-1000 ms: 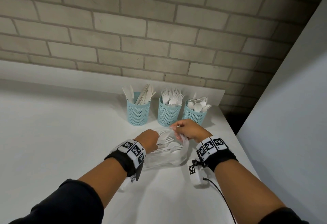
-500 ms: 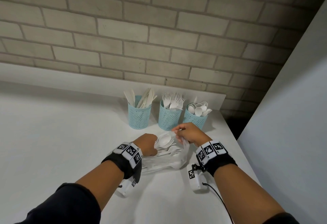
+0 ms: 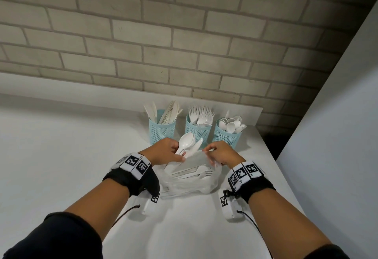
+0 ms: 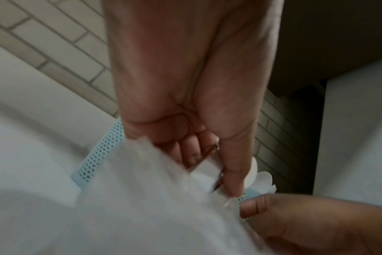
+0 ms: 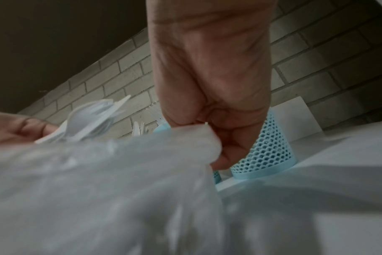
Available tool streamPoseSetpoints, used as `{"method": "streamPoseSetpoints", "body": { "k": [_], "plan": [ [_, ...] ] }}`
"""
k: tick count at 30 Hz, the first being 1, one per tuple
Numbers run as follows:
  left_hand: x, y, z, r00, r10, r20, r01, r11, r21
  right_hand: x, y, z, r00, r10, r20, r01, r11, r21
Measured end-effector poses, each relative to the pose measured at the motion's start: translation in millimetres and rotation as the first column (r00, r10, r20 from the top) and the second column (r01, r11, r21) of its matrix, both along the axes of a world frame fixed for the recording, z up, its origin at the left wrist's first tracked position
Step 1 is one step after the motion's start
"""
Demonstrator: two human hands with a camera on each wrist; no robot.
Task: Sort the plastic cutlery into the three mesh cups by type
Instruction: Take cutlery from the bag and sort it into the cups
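I am looking down at a white counter (image 3: 61,156) where my left hand (image 3: 163,152) is gripping a small bunch of white plastic spoons (image 3: 185,145) by their handles, fingers curled round them, the bowls pointing up and away toward the cups. The bunch is standing just above the mouth of a clear plastic bag (image 3: 190,181) that is lying on the counter between my two wrists, with more white cutlery (image 3: 196,171) showing through it. My right hand (image 3: 222,154) is sitting just to the right of the spoons, apart from them, its fingertips pinching the upper edge of the bag; in the right wrist view the fingers (image 5: 227,148) are curling round a fold of that film (image 5: 194,138). Behind the hands, three blue mesh cups are standing in a row near the brick wall (image 3: 184,43): the left cup (image 3: 162,129) is holding knives, the middle cup (image 3: 197,131) is holding forks, and the right cup (image 3: 227,135) is holding spoons. The gripped spoons are sitting in front of the middle cup, touching none of the three. The left wrist view is blurred, and I am seeing only curled fingers (image 4: 190,151) over pale bag film there.
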State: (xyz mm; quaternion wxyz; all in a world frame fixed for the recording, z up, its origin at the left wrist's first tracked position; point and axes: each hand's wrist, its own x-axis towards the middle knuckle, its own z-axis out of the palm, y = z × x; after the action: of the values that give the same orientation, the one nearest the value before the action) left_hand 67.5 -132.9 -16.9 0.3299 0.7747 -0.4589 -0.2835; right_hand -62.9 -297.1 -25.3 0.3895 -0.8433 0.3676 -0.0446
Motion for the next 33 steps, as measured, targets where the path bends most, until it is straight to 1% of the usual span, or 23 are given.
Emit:
{"method": "streamPoseSetpoints", "body": {
  "k": [2,3,4,5,6,7,9,10,11,13,14,16,20,22,24,26,27,31,33],
  "plan": [
    [-1,0,1,0.99,0.032,-0.138,-0.038,0.999,-0.037,2,1,2,0.999,0.047,-0.014,-0.048,0.996,-0.074],
    [-1,0,0,0.981,0.045,-0.187,-0.052,0.998,-0.032,2,2,4,0.997,0.068,0.025,-0.065,0.992,-0.112],
    [-1,-1,-1,0.972,0.06,-0.227,-0.066,0.998,-0.021,4,3,8,0.992,0.086,0.096,-0.073,0.988,-0.134],
    [-2,-1,-1,0.963,0.081,-0.256,-0.088,0.996,-0.013,5,6,13,0.976,0.098,0.194,-0.076,0.99,-0.118],
    [-3,-2,-1,0.953,0.106,-0.284,-0.111,0.994,-0.001,8,9,19,0.953,0.092,0.29,-0.08,0.995,-0.054],
    [-4,-2,-1,0.94,0.132,-0.314,-0.138,0.99,0.003,10,12,26,0.93,0.07,0.361,-0.094,0.994,0.05],
    [-2,-2,0,0.917,0.174,-0.358,-0.186,0.983,0.003,13,16,38,0.905,0.026,0.424,-0.159,0.946,0.282],
    [0,-3,1,0.908,0.186,-0.375,-0.205,0.979,-0.01,14,17,42,0.905,0.039,0.425,-0.195,0.923,0.331],
    [2,-3,2,0.898,0.191,-0.396,-0.221,0.975,-0.03,15,20,45,0.907,0.087,0.413,-0.233,0.918,0.319],
    [3,-3,7,0.871,0.189,-0.453,-0.239,0.969,-0.057,20,23,49,0.904,0.185,0.386,-0.285,0.933,0.22],
    [2,-3,11,0.853,0.179,-0.49,-0.245,0.967,-0.073,23,25,50,0.898,0.205,0.389,-0.289,0.942,0.172],
    [-2,-4,16,0.821,0.146,-0.552,-0.245,0.963,-0.111,31,24,53,0.884,0.204,0.42,-0.279,0.952,0.125],
    [-2,-5,19,0.754,0.13,-0.644,-0.305,0.938,-0.167,48,23,63,0.887,0.192,0.42,-0.236,0.97,0.055],
    [2,-5,19,0.694,0.146,-0.705,-0.374,0.91,-0.179,56,21,72,0.888,0.17,0.427,-0.193,0.981,0.011],
    [5,-2,23,0.621,0.161,-0.767,-0.461,0.867,-0.191,66,14,84,0.874,0.105,0.474,-0.122,0.993,0.004],
    [11,-1,25,0.537,0.16,-0.828,-0.547,0.813,-0.197,76,6,99,0.828,0.035,0.56,-0.033,0.999,-0.013],
    [14,0,26,0.507,0.161,-0.847,-0.579,0.791,-0.196,81,3,106,0.795,0.002,0.607,0.014,1.0,-0.022],
    [22,1,26,0.459,0.194,-0.867,-0.648,0.741,-0.178,101,-3,126,0.639,-0.132,0.758,0.186,0.982,0.015],
    [24,-1,26,0.456,0.205,-0.866,-0.659,0.732,-0.173,112,0,124,0.592,-0.15,0.792,0.259,0.966,-0.01]
  ]
}}
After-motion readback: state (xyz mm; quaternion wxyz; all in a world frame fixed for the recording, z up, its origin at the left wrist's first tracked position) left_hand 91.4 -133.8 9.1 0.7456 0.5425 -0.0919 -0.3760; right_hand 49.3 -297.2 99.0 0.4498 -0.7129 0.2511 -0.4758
